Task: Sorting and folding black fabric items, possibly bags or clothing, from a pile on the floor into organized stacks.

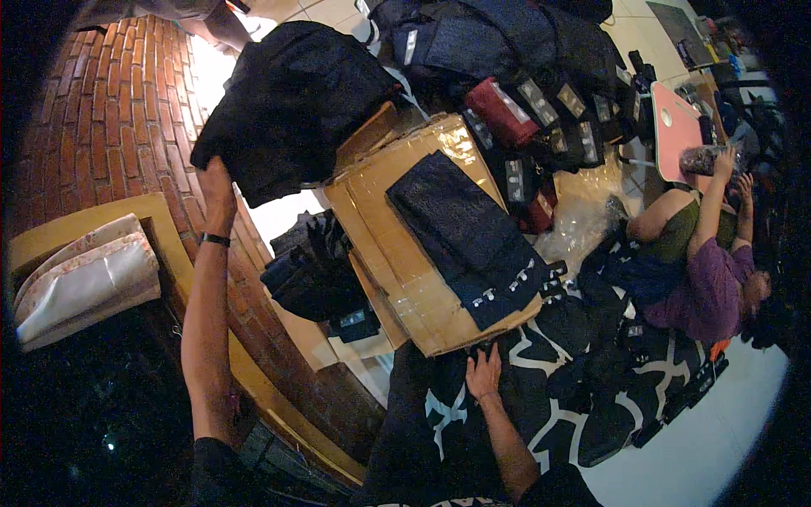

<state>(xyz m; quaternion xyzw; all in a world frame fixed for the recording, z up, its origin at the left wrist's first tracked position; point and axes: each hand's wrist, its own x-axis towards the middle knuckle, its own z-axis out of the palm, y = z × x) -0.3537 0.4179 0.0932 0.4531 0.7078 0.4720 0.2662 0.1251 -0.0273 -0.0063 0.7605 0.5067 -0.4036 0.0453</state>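
Observation:
My left hand (217, 190) is closed on the lower left corner of a large black cloth (296, 101), which hangs spread out and raised beside the cardboard box. A folded dark garment (460, 237) lies flat on the cardboard (380, 245) in front of me, with small light tags or clips along its near end. My right hand (484, 373) rests at the near edge of the cardboard, on black fabric with white patterning (541, 355). Its fingers are apart, and I see nothing held in them; the fingertips meet dark cloth at the edge.
Dark folded clothes (312, 262) are heaped left of the cardboard. Behind it lie large black bundles (498, 42) and several packed garments, one a red bundle (500, 112). At right a person in a purple top (701, 287) handles a plastic-wrapped packet (699, 160) near a pink board (676, 127).

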